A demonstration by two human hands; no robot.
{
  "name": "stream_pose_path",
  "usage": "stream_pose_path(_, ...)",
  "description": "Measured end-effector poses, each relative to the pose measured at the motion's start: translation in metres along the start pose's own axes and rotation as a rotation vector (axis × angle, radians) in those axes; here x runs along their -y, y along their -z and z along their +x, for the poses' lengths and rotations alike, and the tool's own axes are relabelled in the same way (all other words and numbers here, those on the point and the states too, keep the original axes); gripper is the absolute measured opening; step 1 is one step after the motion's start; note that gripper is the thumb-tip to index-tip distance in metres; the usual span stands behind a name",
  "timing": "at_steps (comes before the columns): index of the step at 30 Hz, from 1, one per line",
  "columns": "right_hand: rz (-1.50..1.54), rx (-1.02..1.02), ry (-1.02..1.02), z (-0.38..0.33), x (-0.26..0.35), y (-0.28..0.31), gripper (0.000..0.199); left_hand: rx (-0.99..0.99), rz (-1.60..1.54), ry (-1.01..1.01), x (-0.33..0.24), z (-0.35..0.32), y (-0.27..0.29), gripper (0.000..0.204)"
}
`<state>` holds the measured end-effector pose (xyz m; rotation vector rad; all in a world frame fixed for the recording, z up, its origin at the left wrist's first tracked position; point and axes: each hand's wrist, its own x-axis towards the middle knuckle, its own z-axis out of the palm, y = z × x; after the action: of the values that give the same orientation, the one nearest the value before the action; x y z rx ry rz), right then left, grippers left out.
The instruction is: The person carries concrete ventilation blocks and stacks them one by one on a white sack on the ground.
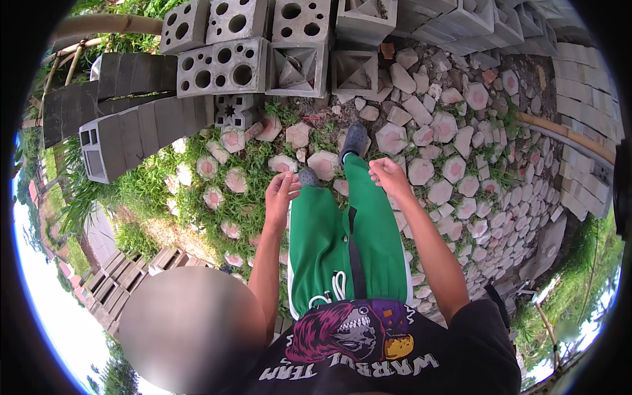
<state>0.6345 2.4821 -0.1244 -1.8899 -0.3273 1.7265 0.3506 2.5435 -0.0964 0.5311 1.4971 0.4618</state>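
Both of my hands hang in the air in front of my green trousers (pixel 315 247), touching nothing. My left hand (pixel 282 189) is beside the left trouser leg, its fingers loosely bent and holding nothing. On the other side, my right hand (pixel 387 175) is out past the right leg, fingers slackly curled and a little apart, with nothing visible in it. Two dark clogs, the left one (pixel 308 176) and the right one (pixel 355 138), stand on hexagonal paving stones (pixel 324 164). Grey concrete blocks (pixel 289 21) with round holes are stacked just ahead of my feet.
A row of grey hollow blocks (pixel 141 131) stands at the left. Broken stones (pixel 403 78) lie ahead to the right, by more stacked blocks (pixel 461 26). A bamboo pole (pixel 559 135) crosses the right side. Grass (pixel 164 155) grows between the pavers. A blurred patch covers the lower left.
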Motion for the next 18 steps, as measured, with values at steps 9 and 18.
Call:
stream_pose_path(9, -0.421, -0.193, 0.278, 0.28, 0.068, -0.118, 0.098, -0.115, -0.111, 0.016, -0.01, 0.323, 0.0, 0.103)
stream_pose_path(18, 0.013, -0.157, 0.45, 0.368, 0.041, -0.153, 0.096, -0.326, -0.112, -0.234, 0.019, 0.394, -0.016, 0.085)
